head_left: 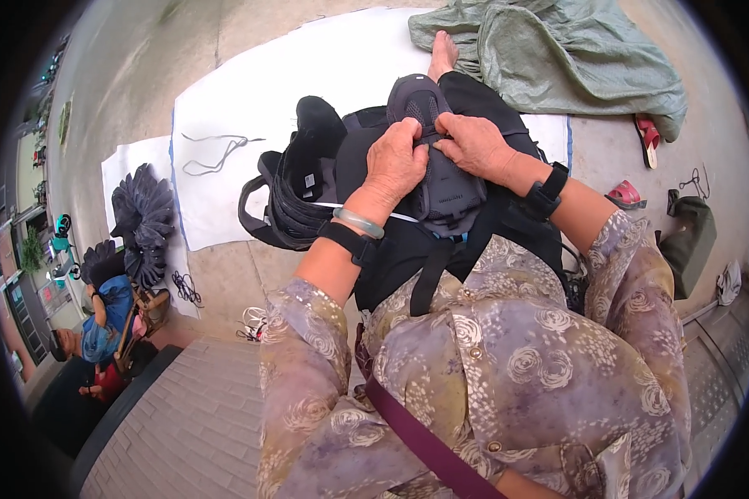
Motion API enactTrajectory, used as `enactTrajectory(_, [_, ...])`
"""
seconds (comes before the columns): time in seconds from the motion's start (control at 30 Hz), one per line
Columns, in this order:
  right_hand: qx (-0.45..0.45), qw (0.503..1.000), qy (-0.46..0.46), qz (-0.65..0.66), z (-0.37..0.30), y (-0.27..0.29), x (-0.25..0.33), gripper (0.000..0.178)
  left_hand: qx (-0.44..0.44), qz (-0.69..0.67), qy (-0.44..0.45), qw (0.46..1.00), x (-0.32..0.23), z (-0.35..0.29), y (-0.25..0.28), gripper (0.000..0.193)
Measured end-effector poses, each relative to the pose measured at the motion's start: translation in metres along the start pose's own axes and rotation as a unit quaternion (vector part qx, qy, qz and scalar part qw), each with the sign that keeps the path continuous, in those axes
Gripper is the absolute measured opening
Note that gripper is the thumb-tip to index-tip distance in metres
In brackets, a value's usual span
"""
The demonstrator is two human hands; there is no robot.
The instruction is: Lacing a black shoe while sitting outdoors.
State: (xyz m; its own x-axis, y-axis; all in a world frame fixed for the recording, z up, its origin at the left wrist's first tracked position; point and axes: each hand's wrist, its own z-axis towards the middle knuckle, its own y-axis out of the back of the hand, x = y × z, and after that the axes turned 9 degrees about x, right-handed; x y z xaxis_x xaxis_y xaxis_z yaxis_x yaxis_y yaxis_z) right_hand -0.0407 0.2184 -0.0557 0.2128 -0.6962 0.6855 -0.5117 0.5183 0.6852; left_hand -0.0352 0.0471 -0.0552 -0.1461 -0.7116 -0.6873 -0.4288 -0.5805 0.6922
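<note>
A long dark grey padded piece [451, 198] with mesh panels and a seam across its middle lies over my lap. My left hand [398, 156] pinches it at its left edge near that seam. Opposite, my right hand [476, 146] has thumb and fingers closed on the right edge, close to the left hand. The far rounded end [416, 93] of the piece points away from me. Beside my left forearm sits a pile of black padded pieces with straps [304, 179]. What lies under my fingertips is hidden.
A white sheet [250, 91] covers the ground, with a loose grey cord [216, 156] on it. Fanned black pieces [143, 220] lie at left, near another person in blue [108, 316]. A grey-green woven sack [570, 58] and a red sandal [647, 133] are at far right.
</note>
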Motion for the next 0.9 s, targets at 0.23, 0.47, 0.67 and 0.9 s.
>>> enactTrajectory(0.23, [-0.003,1.000,-0.010,0.017,-0.003,0.002,-0.001,0.010,-0.015,-0.084,-0.064,0.994,0.008,-0.005,0.003,0.021])
enactTrajectory(0.47, [-0.018,0.998,-0.055,0.007,0.006,-0.008,0.006,0.013,-0.011,-0.027,-0.117,0.993,0.008,-0.004,0.003,0.018])
enactTrajectory(0.67, [0.063,0.997,-0.039,-0.019,0.013,0.004,0.002,0.015,0.007,0.007,-0.084,0.996,0.005,0.000,0.001,0.008])
enactTrajectory(0.9, [0.047,0.995,-0.022,0.082,0.005,0.015,-0.007,0.010,0.032,-0.018,-0.051,0.998,0.014,-0.002,0.009,0.013])
